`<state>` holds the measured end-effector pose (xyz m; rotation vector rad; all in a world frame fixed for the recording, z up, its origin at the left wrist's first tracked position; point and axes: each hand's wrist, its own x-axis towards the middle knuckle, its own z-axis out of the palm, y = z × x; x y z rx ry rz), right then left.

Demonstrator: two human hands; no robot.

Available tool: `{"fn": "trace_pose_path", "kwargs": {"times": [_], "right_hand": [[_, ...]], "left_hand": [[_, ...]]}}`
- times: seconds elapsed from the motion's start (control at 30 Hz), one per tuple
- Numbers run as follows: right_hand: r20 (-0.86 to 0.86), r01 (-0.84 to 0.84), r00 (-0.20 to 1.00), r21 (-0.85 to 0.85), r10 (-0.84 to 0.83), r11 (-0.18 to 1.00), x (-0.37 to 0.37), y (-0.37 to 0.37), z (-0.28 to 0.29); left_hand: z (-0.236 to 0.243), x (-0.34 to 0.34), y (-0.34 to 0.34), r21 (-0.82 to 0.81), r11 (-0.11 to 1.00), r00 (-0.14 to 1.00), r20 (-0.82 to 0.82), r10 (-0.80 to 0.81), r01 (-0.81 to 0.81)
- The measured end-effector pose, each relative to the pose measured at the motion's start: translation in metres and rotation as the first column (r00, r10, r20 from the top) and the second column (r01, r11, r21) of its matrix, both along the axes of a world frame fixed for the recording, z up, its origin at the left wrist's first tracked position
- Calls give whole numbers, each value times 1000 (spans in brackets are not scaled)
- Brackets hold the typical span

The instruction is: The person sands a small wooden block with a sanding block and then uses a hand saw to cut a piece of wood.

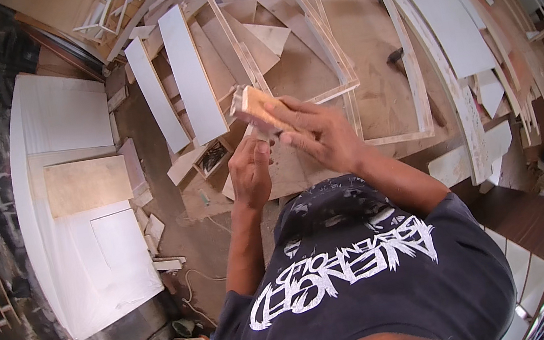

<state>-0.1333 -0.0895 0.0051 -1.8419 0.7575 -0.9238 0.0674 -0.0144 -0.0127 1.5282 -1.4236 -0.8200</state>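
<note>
My right hand [323,132] is wrapped over a tan wooden block [255,110], which is tilted above the near part of the workbench [294,175]. The block has a pale notched end and a reddish-brown lower side. Just below it, my left hand [251,170] is closed in a pinch, thumb up. A pale edge shows by its fingertips, but what it grips is mostly hidden. Beside the left hand sits a small wooden box [212,158] with dark, thin pieces inside, perhaps nails.
Two open wooden frames [353,86] [417,100] lie on the bench. White boards [192,76] and plywood offcuts [269,36] lie around them. A dark-headed tool [395,56] rests in the right frame. White panels [451,20] are stacked at right; a white-covered surface [85,249] stands at left.
</note>
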Motion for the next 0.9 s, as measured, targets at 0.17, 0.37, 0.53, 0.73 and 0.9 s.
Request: {"fn": "trace_pose_path", "kwargs": {"times": [0.17, 0.37, 0.53, 0.73, 0.9], "right_hand": [[-27, -94, 995, 42, 95, 995, -9, -22, 7], [-12, -193, 981, 108, 195, 975, -13, -33, 9], [-1, -155, 988, 53, 155, 986, -11, -53, -22], [85, -158, 985, 56, 153, 986, -7, -55, -26], [57, -211, 977, 128, 205, 969, -14, -57, -20]], "left_hand": [[-5, 12, -11, -35, 998, 983, 174, -53, 60], [-3, 17, -16, -54, 993, 935, 346, -80, 106], [14, 3, -18, -15, 995, 927, 364, -89, 101], [15, 11, -27, -16, 992, 909, 403, -105, 121], [4, 18, -25, 6, 990, 906, 402, -134, 144]]}}
